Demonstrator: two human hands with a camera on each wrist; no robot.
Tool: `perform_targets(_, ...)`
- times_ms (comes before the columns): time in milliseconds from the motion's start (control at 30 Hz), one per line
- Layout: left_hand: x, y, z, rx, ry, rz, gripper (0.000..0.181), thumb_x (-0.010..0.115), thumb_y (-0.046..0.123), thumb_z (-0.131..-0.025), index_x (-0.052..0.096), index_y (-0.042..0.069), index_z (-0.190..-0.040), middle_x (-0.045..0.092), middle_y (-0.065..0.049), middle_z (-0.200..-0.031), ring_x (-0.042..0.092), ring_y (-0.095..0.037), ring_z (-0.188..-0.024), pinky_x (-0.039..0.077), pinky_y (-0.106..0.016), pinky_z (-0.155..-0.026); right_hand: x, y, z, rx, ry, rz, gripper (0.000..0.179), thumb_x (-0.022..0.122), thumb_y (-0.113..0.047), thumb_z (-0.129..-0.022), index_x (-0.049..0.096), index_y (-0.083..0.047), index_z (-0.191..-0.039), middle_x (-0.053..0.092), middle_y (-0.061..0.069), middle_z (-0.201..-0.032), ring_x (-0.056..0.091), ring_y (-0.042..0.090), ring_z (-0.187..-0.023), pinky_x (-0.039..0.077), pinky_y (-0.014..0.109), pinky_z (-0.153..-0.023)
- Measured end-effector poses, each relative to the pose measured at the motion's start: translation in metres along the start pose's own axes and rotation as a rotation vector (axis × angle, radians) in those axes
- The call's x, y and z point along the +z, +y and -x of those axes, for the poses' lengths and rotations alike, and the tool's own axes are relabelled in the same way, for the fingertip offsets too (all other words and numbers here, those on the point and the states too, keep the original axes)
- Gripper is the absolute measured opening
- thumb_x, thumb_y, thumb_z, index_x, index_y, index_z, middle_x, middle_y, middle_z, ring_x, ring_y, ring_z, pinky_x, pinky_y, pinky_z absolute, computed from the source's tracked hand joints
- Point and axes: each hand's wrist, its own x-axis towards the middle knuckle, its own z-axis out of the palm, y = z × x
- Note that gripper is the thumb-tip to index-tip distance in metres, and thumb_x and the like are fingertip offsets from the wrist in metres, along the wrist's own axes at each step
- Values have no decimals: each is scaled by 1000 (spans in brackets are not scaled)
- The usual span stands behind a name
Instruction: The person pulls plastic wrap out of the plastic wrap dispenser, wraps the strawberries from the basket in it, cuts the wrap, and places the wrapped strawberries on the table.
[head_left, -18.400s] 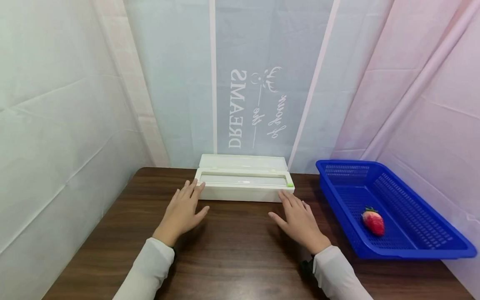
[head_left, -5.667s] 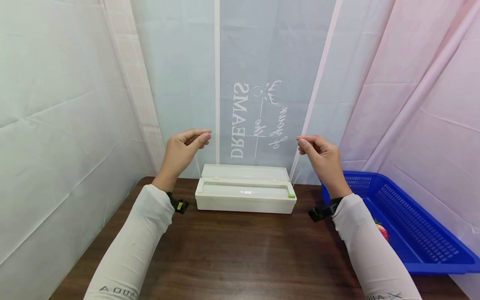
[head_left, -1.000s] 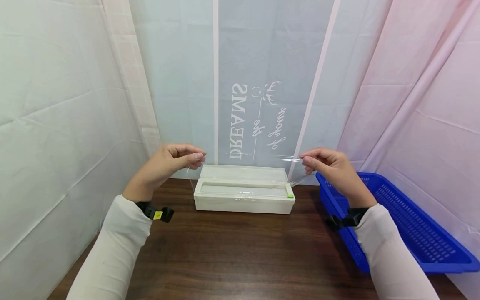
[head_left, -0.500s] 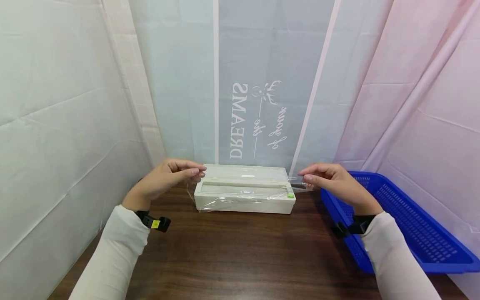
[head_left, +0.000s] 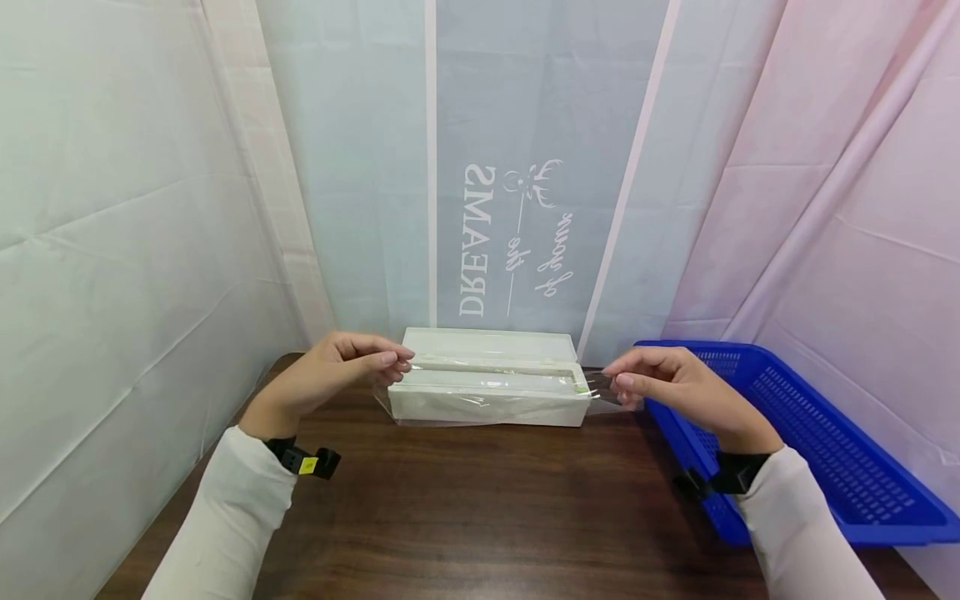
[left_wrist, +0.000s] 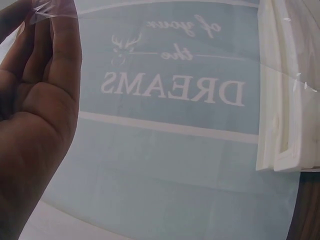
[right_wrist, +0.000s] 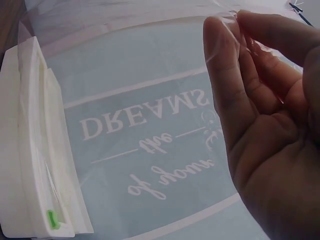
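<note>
A sheet of clear cling film (head_left: pixel 480 403) spans my two hands, slack and wrinkled, its lower edge hanging before the white dispenser box. My left hand (head_left: pixel 330 375) pinches its left corner between thumb and fingers; the left wrist view shows the film (left_wrist: pixel 47 15) at those fingertips. At the other end my right hand (head_left: pixel 675 387) pinches the right corner, with film (right_wrist: pixel 225 32) creased there in the right wrist view. The dispenser box (head_left: pixel 491 343) stands at the back of the table, its lid raised, a green slider (head_left: pixel 582 389) at its right end.
A blue plastic basket (head_left: pixel 832 437) stands on the right, partly behind my right forearm. Dark wood table (head_left: pixel 480 508) lies in front of the box. Fabric hangs behind and on both sides.
Both hands have come down over the last second, the right one also moving right. The film, stretched above the box before, now sags in front of it. Long before, both hands were empty.
</note>
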Motion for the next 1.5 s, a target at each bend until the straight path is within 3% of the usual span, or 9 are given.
perform_targets(267,7,-7,9,6,-96,-9,23,52,8,-95,65,4,-113,69,-9,-103,61,-32,-92,56,-39,-78,10,9,10,-49,-79,-46,21,47,7,-93,60,4,-109,62,5,-82,58,22,-68,56,33,-56)
perform_targets(533,12,-25,10,-44,-210,28,27,48,9,-97,60,2,-120,65,-15,-112,60,-33,-96,56,-42,-78,22,22,16,63,-111,-37,13,49,-2,-95,60,-1,-103,62,8,-80,60,24,-70,57,36,-60)
perform_targets(733,15,-38,11,-57,-268,-8,29,48,10,-97,57,1,-123,65,-16,-112,61,-31,-97,56,-34,-75,28,32,19,101,-146,-17,12,51,-4,-94,61,-5,-101,62,10,-79,60,27,-71,56,36,-58)
perform_targets(1000,16,-60,12,-111,-317,-46,28,51,13,-97,59,12,-123,65,-12,-113,61,-28,-93,56,-37,-75,37,51,26,118,-229,37,9,54,-9,-94,60,-12,-100,60,10,-81,58,21,-75,52,31,-62)
perform_targets(1100,18,-67,13,-144,-344,-31,29,52,13,-96,58,10,-124,63,-13,-118,60,-28,-98,55,-34,-80,39,56,28,119,-256,33,8,54,-10,-94,59,-12,-100,61,10,-82,59,21,-77,53,30,-64)
perform_targets(1267,23,-74,16,-210,-359,15,31,54,16,-95,58,10,-125,60,-15,-124,54,-36,-109,51,-45,-88,43,67,29,126,-280,26,7,54,-10,-94,59,-12,-99,62,9,-82,59,24,-76,53,30,-63)
perform_targets(1400,28,-80,19,-254,-353,-10,30,57,19,-94,59,13,-123,62,-9,-121,53,-37,-110,49,-52,-88,47,76,31,152,-306,42,7,55,-13,-94,60,-11,-98,61,6,-80,57,25,-75,51,30,-63)
perform_targets(1500,31,-86,21,-275,-363,-25,32,56,19,-94,59,9,-124,61,-13,-121,54,-38,-108,49,-51,-88,51,80,32,137,-336,24,8,55,-12,-94,60,-8,-98,60,8,-81,58,23,-76,52,31,-64)
